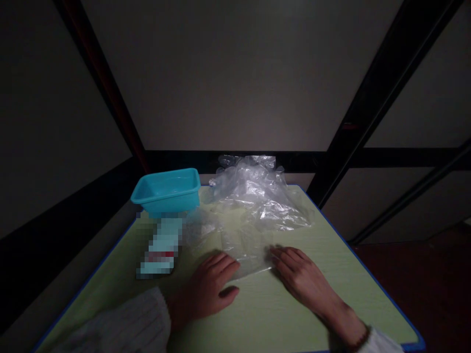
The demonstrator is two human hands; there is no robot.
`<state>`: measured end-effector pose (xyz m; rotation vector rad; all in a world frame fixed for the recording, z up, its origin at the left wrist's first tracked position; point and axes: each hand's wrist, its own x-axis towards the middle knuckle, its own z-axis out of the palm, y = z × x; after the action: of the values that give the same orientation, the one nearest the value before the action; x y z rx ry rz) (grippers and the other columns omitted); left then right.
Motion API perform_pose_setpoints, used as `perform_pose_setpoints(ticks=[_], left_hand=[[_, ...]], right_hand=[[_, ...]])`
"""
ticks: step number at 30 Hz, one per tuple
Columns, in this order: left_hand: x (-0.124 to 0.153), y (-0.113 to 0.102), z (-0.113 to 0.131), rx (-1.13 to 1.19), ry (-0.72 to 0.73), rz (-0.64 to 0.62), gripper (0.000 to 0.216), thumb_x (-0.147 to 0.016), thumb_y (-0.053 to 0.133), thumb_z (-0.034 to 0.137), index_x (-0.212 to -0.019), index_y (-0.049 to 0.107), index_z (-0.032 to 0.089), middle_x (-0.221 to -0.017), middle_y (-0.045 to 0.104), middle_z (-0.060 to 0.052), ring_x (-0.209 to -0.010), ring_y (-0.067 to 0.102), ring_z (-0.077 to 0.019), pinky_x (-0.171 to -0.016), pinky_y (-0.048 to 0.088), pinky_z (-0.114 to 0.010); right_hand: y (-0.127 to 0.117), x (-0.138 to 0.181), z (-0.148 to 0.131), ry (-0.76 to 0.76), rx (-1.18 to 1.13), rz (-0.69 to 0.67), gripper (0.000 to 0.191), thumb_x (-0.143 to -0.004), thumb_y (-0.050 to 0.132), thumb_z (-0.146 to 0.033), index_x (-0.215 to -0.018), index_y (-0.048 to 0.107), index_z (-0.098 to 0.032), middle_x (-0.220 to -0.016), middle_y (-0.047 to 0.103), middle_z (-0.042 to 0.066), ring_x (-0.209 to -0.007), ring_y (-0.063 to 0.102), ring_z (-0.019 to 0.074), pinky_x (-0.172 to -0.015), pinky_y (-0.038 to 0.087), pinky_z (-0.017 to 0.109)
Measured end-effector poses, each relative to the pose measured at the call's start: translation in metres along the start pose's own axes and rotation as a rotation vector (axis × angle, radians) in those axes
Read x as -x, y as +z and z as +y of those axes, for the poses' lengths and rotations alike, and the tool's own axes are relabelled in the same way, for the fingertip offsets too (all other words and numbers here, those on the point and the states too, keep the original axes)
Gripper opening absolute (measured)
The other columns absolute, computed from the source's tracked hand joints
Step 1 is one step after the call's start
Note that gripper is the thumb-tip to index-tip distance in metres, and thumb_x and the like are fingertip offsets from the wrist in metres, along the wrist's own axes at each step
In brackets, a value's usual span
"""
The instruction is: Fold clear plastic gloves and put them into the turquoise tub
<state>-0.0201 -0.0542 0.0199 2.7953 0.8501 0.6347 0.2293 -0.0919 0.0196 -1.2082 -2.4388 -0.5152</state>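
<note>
A thin clear plastic glove (pixel 245 247) lies spread on the table, its near edge running between my hands. My left hand (pixel 211 284) rests at its near left edge, fingers stretched forward and thumb apart. At the right end of that edge, my right hand (pixel 300 272) has its fingers bent and close together, tips on the plastic; its thumb is hidden. Behind lies a crumpled heap of clear plastic gloves (pixel 253 186), with rounded finger shapes along the top.
A turquoise plastic basin (pixel 169 201) stands at the back left of the pale green table (pixel 272 314), which has a blue rim. A pixelated light-coloured item (pixel 164 245) lies in front of the basin. A panelled wall (pixel 235 73) rises behind the table.
</note>
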Motion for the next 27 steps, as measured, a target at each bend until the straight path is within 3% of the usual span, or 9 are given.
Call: perform_pose_setpoints(ticks=[5,11,14,21,27], left_hand=[[-0.001,0.003,0.002,-0.032,-0.033,0.063,0.029,-0.069,0.061,0.016,-0.097,0.057,0.017,-0.092,0.064,-0.008,-0.085,0.059,-0.0242,-0.078,0.049,-0.039],[0.0,0.004,-0.003,-0.049,0.022,0.147,0.013,-0.075,0.051,0.008,-0.081,0.058,0.018,-0.081,0.065,-0.004,-0.075,0.06,-0.0197,-0.071,0.05,-0.034],[0.0,0.0,-0.006,0.04,0.014,0.236,0.016,-0.079,0.046,0.008,-0.078,0.058,0.018,-0.079,0.066,-0.004,-0.073,0.061,-0.0175,-0.068,0.051,-0.03],[0.0,-0.026,0.004,0.313,-0.035,0.295,0.014,-0.082,0.046,0.012,-0.079,0.058,0.018,-0.079,0.069,-0.003,-0.074,0.066,-0.015,-0.07,0.051,-0.024],[0.0,-0.056,0.02,0.471,-0.289,0.338,0.013,-0.077,0.051,0.022,-0.073,0.062,0.019,-0.072,0.07,-0.002,-0.066,0.065,-0.0172,-0.062,0.051,-0.026]], right_hand=[[0.001,-0.002,-0.002,0.032,-0.006,-0.012,0.018,-0.085,0.047,-0.007,-0.08,0.063,-0.014,-0.095,0.07,0.01,-0.086,0.064,0.024,-0.077,0.052,0.04],[-0.008,-0.004,-0.002,0.108,-0.202,0.034,0.022,-0.09,0.039,-0.015,-0.082,0.06,-0.014,-0.094,0.069,0.013,-0.084,0.064,0.023,-0.074,0.054,0.039],[-0.014,-0.004,-0.003,0.139,-0.307,0.075,0.023,-0.093,0.038,-0.018,-0.084,0.059,-0.016,-0.096,0.069,0.012,-0.085,0.065,0.0212,-0.074,0.054,0.038],[-0.037,-0.006,-0.005,0.25,-0.607,0.131,0.022,-0.094,0.039,-0.025,-0.094,0.06,-0.018,-0.089,0.07,0.008,-0.081,0.067,0.0185,-0.07,0.054,0.03],[-0.068,-0.018,-0.01,0.338,-0.799,0.122,0.022,-0.092,0.046,-0.028,-0.08,0.061,-0.018,-0.074,0.068,0.004,-0.068,0.064,0.0153,-0.061,0.05,0.024]])
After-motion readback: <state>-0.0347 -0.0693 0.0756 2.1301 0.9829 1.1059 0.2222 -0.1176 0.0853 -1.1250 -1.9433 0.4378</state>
